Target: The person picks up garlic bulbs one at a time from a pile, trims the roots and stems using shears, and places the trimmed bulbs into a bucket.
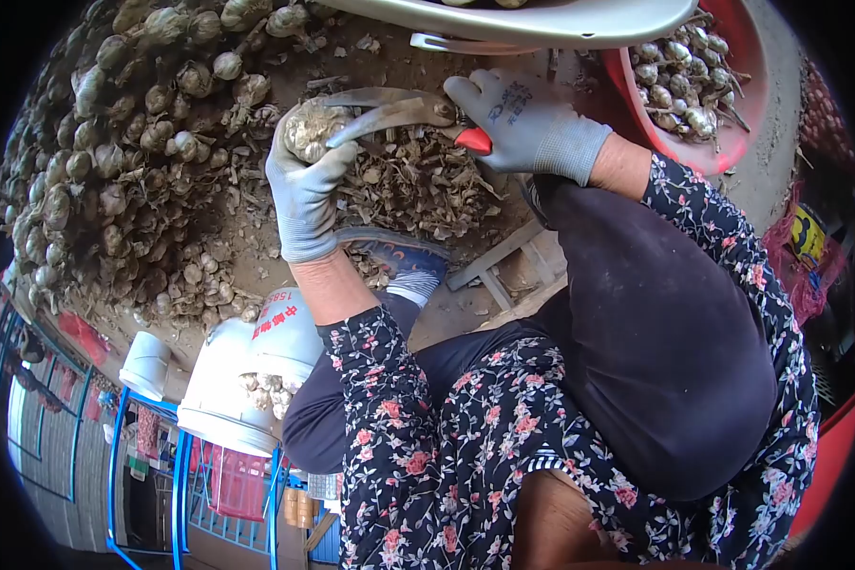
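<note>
My left hand [304,176], in a pale knit glove, is wrapped round a garlic bulb [309,131]. A long dry stem [389,109] runs from near the bulb toward the right. My right hand [518,119], gloved too, is closed on a red-handled tool [473,142] near the stem's far end. The tool's blade part is mostly hidden by the glove and stem. Below the hands lies a heap of dry trimmings [423,185].
A large garlic pile [114,161] covers the left. At the top is a pale basin [541,24]; a red basin [750,81] of garlic stands top right. White buckets [220,385] are at lower left, beside a blue metal frame [182,484]. A wooden frame [494,285] lies near my foot.
</note>
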Action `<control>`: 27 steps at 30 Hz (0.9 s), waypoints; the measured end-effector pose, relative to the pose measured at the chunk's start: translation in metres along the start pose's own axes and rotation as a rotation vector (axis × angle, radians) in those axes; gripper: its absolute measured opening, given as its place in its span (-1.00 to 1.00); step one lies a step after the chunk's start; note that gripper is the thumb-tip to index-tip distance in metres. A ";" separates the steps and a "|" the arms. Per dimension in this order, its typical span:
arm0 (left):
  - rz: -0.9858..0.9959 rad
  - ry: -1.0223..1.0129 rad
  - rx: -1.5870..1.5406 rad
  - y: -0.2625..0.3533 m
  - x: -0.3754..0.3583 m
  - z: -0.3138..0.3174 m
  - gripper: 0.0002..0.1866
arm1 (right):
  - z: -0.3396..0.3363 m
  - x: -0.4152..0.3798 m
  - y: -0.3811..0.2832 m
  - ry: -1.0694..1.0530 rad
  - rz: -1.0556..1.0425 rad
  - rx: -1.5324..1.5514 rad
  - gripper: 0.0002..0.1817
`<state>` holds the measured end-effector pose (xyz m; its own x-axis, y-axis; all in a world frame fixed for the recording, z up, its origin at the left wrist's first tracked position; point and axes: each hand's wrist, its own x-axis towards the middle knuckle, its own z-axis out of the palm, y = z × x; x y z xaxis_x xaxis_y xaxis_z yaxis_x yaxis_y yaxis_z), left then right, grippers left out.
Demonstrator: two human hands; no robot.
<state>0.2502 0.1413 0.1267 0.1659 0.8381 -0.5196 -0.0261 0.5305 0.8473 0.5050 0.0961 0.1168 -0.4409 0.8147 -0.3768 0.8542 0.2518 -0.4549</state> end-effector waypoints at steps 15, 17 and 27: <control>-0.196 -0.261 0.257 0.014 0.000 0.002 -0.25 | -0.008 -0.002 0.000 -0.252 -0.149 -0.171 -0.42; -0.076 -0.244 0.320 0.002 0.005 -0.001 -0.33 | -0.001 -0.005 -0.003 -0.259 -0.135 -0.102 -0.41; -0.178 -0.229 -0.082 -0.014 -0.003 -0.006 -0.27 | 0.004 -0.016 0.005 -0.135 0.156 0.298 -0.65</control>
<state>0.2437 0.1320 0.1160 0.3930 0.6854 -0.6130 -0.0542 0.6828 0.7286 0.5151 0.0821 0.1176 -0.3612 0.7500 -0.5541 0.8049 -0.0492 -0.5914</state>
